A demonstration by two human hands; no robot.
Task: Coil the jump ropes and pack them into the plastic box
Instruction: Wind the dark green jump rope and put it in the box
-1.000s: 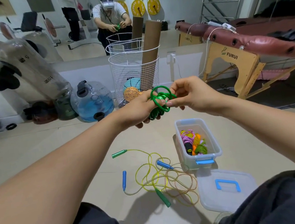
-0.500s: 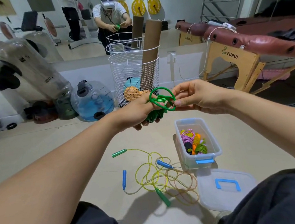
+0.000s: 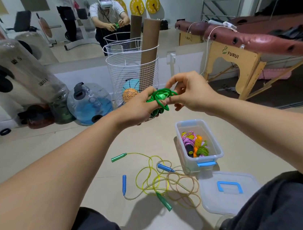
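On the left, a water jug (image 3: pixel 90 102) stands against the wall beside a wire basket (image 3: pixel 132 73), well apart from the work. The left hand (image 3: pixel 138 107) is clenched around the bundled green rope (image 3: pixel 159 102), most likely to keep the finished loops from springing loose. Just to its right, the right hand (image 3: pixel 191 91) pinches the rope's last loop near a light green handle, apparently winding or tucking the end to lock the coil; both hands hold it in the air above the floor (image 3: pixel 38 156), with the bundle between them. Below, two more ropes lie uncoiled and tangled on the floor: a yellow rope (image 3: pixel 150 175) with green handles and a speckled rope (image 3: pixel 185 183) with blue handles, near at hand for the next turns. Further right, the plastic box (image 3: pixel 181 149) sits open just beside the tangle, already holding coiled ropes, and its lid (image 3: pixel 229 191) lies flat in front of it, off so the green coil can drop straight in.
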